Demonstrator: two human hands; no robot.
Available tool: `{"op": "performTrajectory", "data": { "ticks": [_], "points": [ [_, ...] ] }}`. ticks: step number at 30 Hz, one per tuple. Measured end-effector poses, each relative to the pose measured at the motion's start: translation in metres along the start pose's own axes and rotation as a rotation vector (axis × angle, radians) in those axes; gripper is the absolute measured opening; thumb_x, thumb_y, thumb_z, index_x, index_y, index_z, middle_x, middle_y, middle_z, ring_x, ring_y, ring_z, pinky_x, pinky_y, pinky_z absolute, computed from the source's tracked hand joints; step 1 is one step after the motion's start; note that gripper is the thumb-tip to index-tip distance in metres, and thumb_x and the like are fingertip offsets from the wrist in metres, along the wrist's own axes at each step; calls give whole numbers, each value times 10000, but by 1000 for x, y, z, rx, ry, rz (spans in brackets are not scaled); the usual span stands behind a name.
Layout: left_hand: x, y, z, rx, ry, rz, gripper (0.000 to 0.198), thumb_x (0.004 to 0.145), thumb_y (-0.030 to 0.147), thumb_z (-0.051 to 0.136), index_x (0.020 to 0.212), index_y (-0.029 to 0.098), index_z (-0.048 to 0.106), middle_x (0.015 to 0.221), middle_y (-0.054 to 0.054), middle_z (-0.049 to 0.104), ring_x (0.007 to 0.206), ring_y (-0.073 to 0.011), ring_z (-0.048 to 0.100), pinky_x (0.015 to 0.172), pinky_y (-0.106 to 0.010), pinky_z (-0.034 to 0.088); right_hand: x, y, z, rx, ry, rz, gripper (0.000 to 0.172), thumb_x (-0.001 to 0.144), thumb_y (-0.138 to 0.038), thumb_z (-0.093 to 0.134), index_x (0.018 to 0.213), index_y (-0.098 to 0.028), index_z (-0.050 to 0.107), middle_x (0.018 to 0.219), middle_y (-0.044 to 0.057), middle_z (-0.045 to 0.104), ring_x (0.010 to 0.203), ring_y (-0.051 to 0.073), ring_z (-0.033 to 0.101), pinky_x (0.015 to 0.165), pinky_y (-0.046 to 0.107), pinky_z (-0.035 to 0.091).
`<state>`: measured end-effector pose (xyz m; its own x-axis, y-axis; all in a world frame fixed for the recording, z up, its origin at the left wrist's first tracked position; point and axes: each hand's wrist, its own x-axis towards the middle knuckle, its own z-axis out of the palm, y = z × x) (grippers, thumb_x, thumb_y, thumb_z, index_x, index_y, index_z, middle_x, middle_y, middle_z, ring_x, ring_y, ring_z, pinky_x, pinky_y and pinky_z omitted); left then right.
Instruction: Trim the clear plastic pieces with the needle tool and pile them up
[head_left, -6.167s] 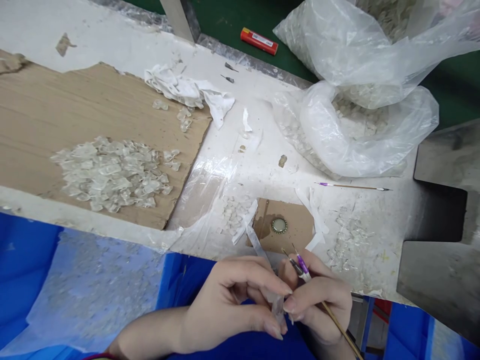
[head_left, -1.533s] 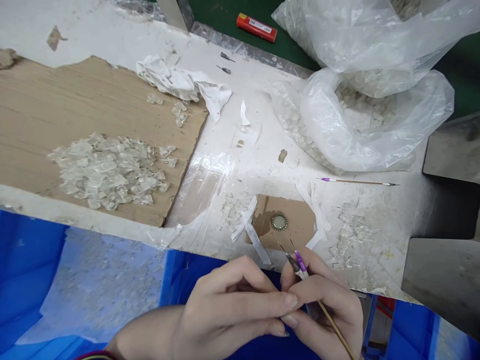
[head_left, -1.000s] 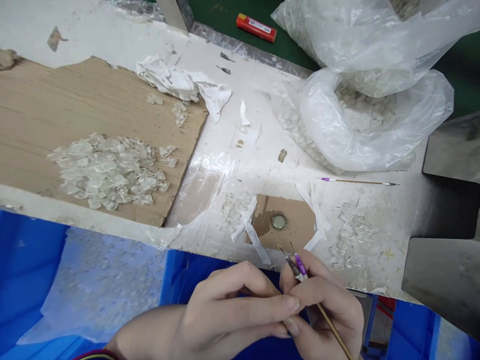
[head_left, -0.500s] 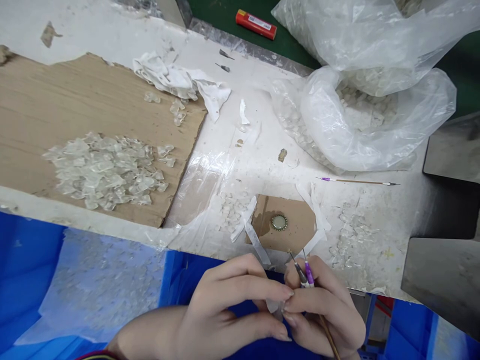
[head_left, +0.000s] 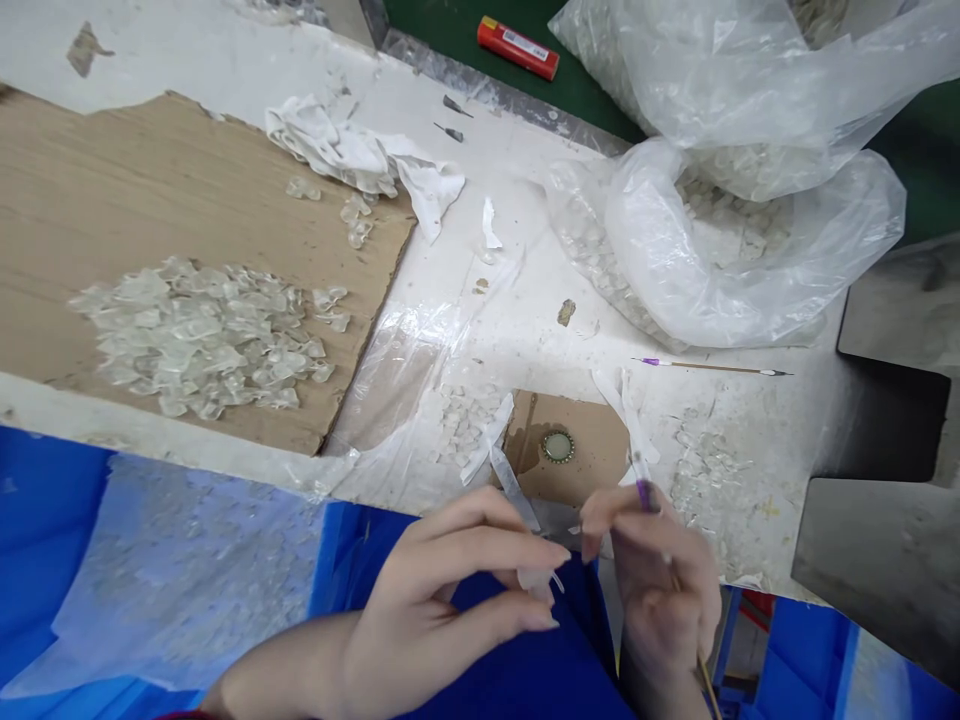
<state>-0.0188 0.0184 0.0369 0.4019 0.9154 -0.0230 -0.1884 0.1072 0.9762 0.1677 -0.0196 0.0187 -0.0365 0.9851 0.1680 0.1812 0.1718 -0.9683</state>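
My left hand point(head_left: 442, 590) pinches a small translucent plastic piece point(head_left: 535, 582) between thumb and fingers, above the dark blue cloth at my lap. Apart from it on the right, my right hand point(head_left: 664, 580) is blurred by motion. Its fingers are curled round a thin brown stick point(head_left: 709, 687) with a purple needle hub point(head_left: 645, 494) at its upper end. Just beyond both hands, a small cap-like dish with a toothed rim point(head_left: 558, 447) sits on a taped square of cardboard point(head_left: 600, 440), with a wet stain beside it.
A heap of clear pieces point(head_left: 202, 335) lies on a large cardboard sheet point(head_left: 67, 210) at left. Small pieces point(head_left: 465, 425) and more point(head_left: 705, 460) flank the cardboard square. Another purple-tipped stick point(head_left: 712, 368) lies behind. Plastic bags point(head_left: 652, 290) stand at back right, metal plates point(head_left: 877, 540) at right.
My hands have separated. The right one, with the stick, has moved away from the plastic piece and turned, while the left still holds the piece and has shifted slightly left.
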Motion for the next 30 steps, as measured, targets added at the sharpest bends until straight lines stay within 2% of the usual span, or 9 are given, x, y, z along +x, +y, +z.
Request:
{"op": "performTrajectory", "data": {
  "ticks": [1,3,6,9,12,17,22,26,30],
  "points": [
    [1,-1,-1,0,25,-2,218,893,176,769,1095,249,803,820,-40,721,647,-152,748,617,-224,652,-1,5,0,-41,78,6,427,1066,-485,284,1319,-283,563,892,59,612,661,193,611,553,333,549],
    [3,-2,-5,1,76,2,233,881,138,774,1079,259,805,825,-31,721,686,-155,764,640,-218,656,-2,15,-1,-138,172,-26,411,1070,-426,317,1344,-264,577,917,67,626,701,197,618,572,332,553],
    [5,-3,-11,21,142,5,253,851,119,800,1049,275,813,817,-13,720,693,-153,771,632,-206,659,-2,25,-2,-255,139,-37,296,1041,-276,429,1169,-224,690,901,75,657,733,197,652,596,327,564],
    [5,-3,-15,56,192,-11,243,847,127,804,1037,278,819,832,-16,737,705,-158,776,617,-200,660,-1,32,1,-347,149,-57,194,978,-141,531,1043,-215,698,881,69,694,724,188,685,590,302,576],
    [4,-3,-18,51,217,-22,242,856,131,796,1043,283,819,850,-20,749,705,-159,780,607,-197,656,-2,38,7,-430,168,-85,221,913,-62,599,1048,-223,670,883,62,716,754,188,709,628,294,598],
    [5,-6,-17,16,207,-42,248,830,163,829,1049,280,822,792,-10,724,659,-146,747,600,-195,635,-2,47,10,-480,149,-134,235,895,-42,617,1023,-227,685,826,57,714,726,188,692,639,299,594],
    [5,-9,-12,-21,167,-41,198,822,192,841,1015,232,826,733,-16,698,643,-137,701,608,-189,619,1,38,8,-356,137,-111,255,879,-17,625,993,-235,694,810,32,690,699,163,667,608,268,563],
    [4,-13,-3,-139,109,-85,209,823,198,845,1024,245,811,773,0,699,663,-126,729,649,-186,632,0,18,6,-187,190,-12,116,960,-148,617,993,-249,661,829,22,662,693,153,644,559,251,534],
    [3,-15,5,-268,90,-151,190,807,217,862,989,230,807,757,1,707,644,-123,737,642,-181,631,-3,-1,11,208,225,96,61,985,-284,628,1003,-272,686,781,7,620,665,159,604,553,276,507]
  ]
}}
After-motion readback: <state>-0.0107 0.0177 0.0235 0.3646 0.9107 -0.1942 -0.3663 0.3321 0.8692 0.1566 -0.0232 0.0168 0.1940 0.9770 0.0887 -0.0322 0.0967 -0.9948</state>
